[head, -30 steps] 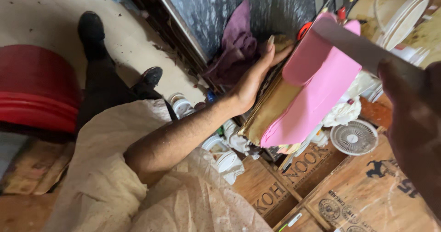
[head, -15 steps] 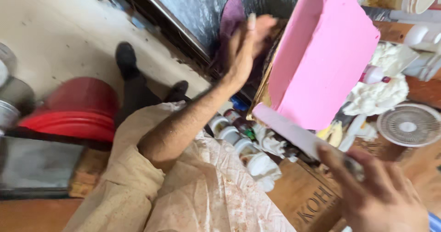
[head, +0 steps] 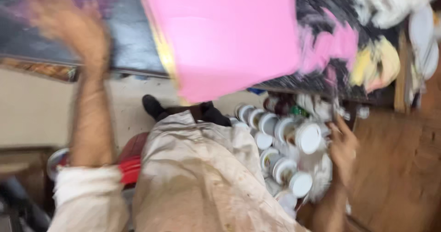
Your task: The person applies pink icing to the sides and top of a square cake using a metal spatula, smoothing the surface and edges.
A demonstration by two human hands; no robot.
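The picture is motion-blurred. My left hand (head: 69,25) is raised at the upper left, fingers apart, in front of a dark painted board (head: 124,39), holding nothing that I can see. A large pink sheet (head: 225,34) with a yellowish sheet edge behind it leans on that board, apart from my left hand. My right hand (head: 342,149) is low on the right, at the edge of a cluster of small jars with white lids (head: 294,144). Its fingers touch or nearly touch the jars; whether it grips one is blurred.
My lap in pale stained cloth (head: 202,181) fills the lower middle, with black shoes (head: 154,105) on the light floor beyond. A red tub (head: 133,163) sits by my left leg. Brown cardboard (head: 399,167) lies at the right, with white and yellow crumpled rags (head: 381,53) above.
The view has swung round. My left hand came off the pink sheets and moved away to the left. My right hand dropped to the jars, and the pale strip it held is gone from sight.
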